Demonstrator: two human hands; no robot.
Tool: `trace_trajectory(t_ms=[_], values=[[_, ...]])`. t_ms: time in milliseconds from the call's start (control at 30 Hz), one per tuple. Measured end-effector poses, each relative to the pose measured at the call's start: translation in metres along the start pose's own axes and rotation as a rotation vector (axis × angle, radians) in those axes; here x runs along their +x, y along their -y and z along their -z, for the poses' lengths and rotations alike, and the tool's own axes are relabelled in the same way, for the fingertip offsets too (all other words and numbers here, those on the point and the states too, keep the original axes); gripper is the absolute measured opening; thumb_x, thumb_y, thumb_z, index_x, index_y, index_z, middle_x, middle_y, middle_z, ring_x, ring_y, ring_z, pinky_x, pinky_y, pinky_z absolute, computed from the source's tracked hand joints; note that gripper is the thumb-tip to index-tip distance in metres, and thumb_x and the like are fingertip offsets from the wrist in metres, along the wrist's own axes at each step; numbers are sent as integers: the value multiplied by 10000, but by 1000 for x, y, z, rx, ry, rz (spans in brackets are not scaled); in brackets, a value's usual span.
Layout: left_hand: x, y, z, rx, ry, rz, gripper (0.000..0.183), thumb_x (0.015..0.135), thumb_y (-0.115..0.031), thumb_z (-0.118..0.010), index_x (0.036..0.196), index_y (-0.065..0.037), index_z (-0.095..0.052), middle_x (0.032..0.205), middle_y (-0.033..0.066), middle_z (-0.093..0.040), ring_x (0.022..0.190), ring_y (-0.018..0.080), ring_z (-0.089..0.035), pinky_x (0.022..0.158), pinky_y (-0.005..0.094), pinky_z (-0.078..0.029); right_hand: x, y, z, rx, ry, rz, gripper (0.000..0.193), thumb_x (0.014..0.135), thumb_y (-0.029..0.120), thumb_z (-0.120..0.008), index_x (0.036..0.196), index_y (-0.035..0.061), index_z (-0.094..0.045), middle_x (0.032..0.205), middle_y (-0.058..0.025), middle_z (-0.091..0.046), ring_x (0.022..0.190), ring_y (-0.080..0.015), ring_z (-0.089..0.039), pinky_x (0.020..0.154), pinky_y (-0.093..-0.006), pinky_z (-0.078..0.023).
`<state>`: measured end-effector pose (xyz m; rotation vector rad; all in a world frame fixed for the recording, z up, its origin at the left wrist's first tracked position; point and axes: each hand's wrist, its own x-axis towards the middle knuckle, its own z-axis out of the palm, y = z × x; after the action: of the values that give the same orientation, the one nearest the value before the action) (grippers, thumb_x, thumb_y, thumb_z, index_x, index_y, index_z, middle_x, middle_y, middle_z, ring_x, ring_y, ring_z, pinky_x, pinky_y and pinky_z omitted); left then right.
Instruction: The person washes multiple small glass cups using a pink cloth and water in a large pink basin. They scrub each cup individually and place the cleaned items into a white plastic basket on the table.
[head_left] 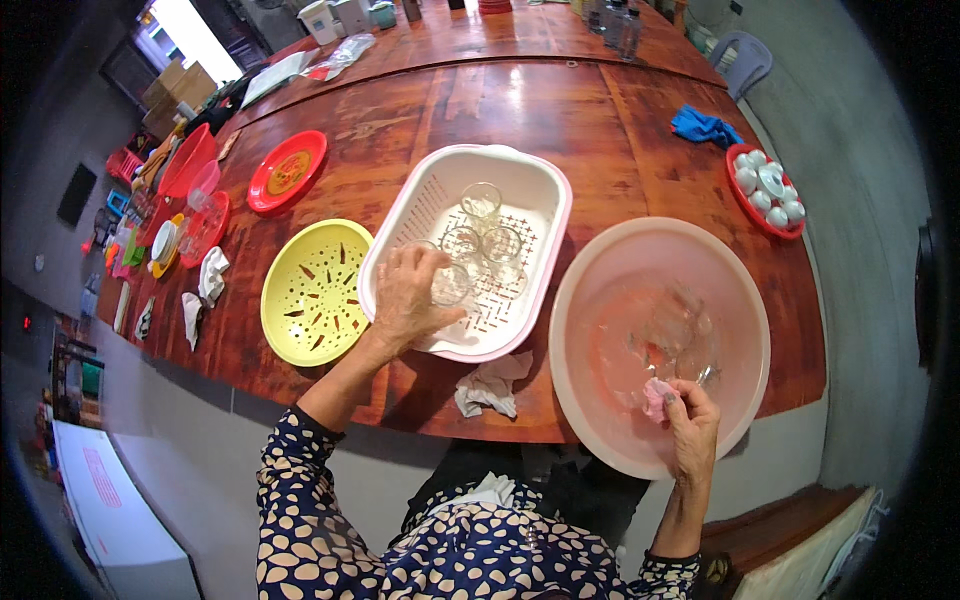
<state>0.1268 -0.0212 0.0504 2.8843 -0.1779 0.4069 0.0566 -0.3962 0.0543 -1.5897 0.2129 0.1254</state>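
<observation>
My left hand reaches into a white draining basket with a pink rim. Its thumb and fingers curve around a clear glass standing low in the basket. Several more clear glasses, one of them a glass toward the far end, rest on the slotted bottom. My right hand pinches a crumpled pink cloth over the near side of a large pale pink basin. Water and some clear glassware show in the basin, their shapes blurred by the water.
A yellow colander touches the basket's left side. White cloths lie at the wooden table's near edge and left. Red plates and bowls stand left. At the right sit a red tray of white cups and a blue cloth.
</observation>
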Motion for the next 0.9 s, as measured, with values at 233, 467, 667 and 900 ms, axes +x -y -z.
trace_trajectory(t_ms=[233, 467, 667, 900], values=[[-1, 9, -8, 87, 109, 69, 677, 519, -334, -874, 1072, -116, -551, 1078, 99, -531, 1069, 264, -468, 906, 425, -390, 3, -15, 5, -57, 36, 63, 109, 888, 66, -587, 940, -20, -629, 795, 3, -555, 677, -60, -544, 602, -192, -436], [3, -23, 26, 97, 16, 44, 683, 554, -327, -842, 1114, -100, -525, 1075, 114, -504, 1055, 294, -450, 911, 438, -366, 1, -11, 6, -577, 70, 362, 164, 844, 109, -611, 997, 56, -639, 875, -148, -557, 745, -249, -602, 646, -352, -469], [22, -113, 16, -444, -29, -222, 418, 707, -166, -749, 1070, -49, -577, 1013, 123, -553, 992, 279, -521, 870, 391, -421, 35, -22, -15, -1243, 496, 362, 255, 856, 77, -480, 1100, 13, -519, 1057, -234, -499, 945, -380, -558, 815, -464, -446], [32, -216, -48, -621, 368, -380, 309, 768, -71, -650, 1069, -88, -581, 1123, 132, -519, 968, 315, -589, 801, 404, -497, 43, -45, -1, -1242, 524, 39, 295, 747, 119, -583, 1010, -11, -623, 1142, -242, -569, 988, -414, -578, 810, -465, -479]])
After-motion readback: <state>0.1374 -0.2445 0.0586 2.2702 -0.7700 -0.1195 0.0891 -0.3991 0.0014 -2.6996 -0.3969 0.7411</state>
